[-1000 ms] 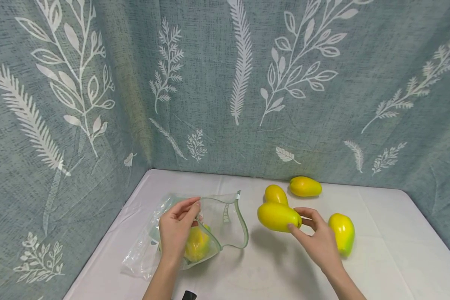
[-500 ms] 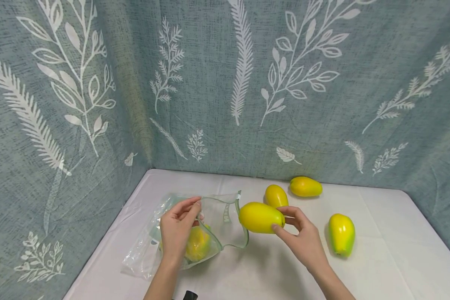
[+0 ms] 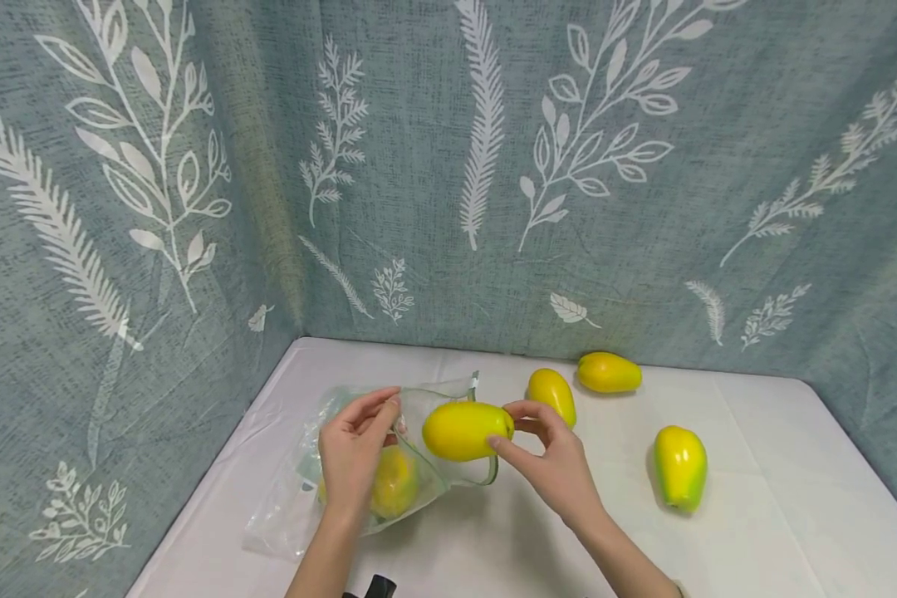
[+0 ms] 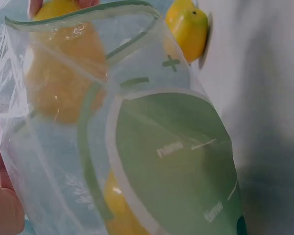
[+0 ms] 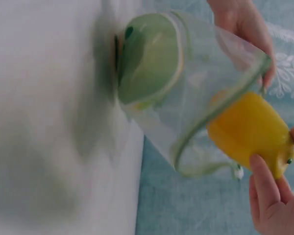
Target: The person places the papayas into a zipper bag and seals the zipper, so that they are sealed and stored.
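Observation:
A clear zip bag [image 3: 419, 490] with a green rim lies on its side at the left of the table, its mouth facing right. My left hand [image 3: 355, 453] pinches the upper edge of that mouth. Inside the bag rests a yellow fruit [image 3: 394, 482]. Between thumb and fingers, my right hand [image 3: 549, 457] grips the stem end of another yellow fruit [image 3: 459, 430]. In the right wrist view this held fruit [image 5: 250, 129] is partly within the bag's mouth, and the left wrist view shows much of it [image 4: 66, 73] through the plastic.
Two yellow fruits [image 3: 551, 395] [image 3: 609, 372] lie at the back of the white table [image 3: 755, 465]. A yellow-green fruit [image 3: 680, 468] lies farther right. Patterned curtains [image 3: 419, 166] stand behind and at the left. A small black object [image 3: 379, 586] shows at the bottom edge.
My right hand has moved left with the fruit, from right of the bag into its mouth. The left hand has stayed nearly still on the bag's edge.

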Available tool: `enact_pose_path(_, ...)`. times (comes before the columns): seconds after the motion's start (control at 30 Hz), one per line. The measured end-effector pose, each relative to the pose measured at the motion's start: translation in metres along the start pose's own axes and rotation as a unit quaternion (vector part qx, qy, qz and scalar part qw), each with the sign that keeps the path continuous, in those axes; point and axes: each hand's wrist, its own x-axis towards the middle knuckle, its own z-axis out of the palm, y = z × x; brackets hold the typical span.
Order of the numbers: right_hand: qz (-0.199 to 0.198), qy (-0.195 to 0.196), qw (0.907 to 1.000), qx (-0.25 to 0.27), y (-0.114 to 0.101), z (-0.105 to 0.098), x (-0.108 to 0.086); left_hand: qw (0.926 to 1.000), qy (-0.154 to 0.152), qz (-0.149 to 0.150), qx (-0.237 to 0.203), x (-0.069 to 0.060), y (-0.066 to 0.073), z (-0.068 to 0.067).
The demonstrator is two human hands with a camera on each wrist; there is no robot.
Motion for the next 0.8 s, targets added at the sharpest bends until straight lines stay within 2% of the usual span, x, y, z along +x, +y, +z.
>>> enact_pose_path(0.13, -0.018, -0.031, 0.9980, 0.053, -0.002, 0.010, 0.003, 0.9998, 0.000, 0.000, -0.019, 0.001, 0.002, 0.001)
enact_pose_path(0.23, -0.015, -0.034, 0.9976, 0.057, -0.002, 0.010, 0.002, 0.9997, 0.001, -0.002, -0.024, 0.001, 0.004, 0.002)
enact_pose_path(0.47, 0.014, -0.018, 0.9996, 0.019, 0.006, -0.003, -0.003, 0.9994, 0.016, 0.016, -0.027, 0.003, 0.009, 0.002)
enact_pose_path(0.8, 0.051, 0.010, 0.9977, -0.043, 0.031, -0.030, -0.003, 0.9963, 0.032, 0.042, -0.068, 0.009, 0.016, 0.001)
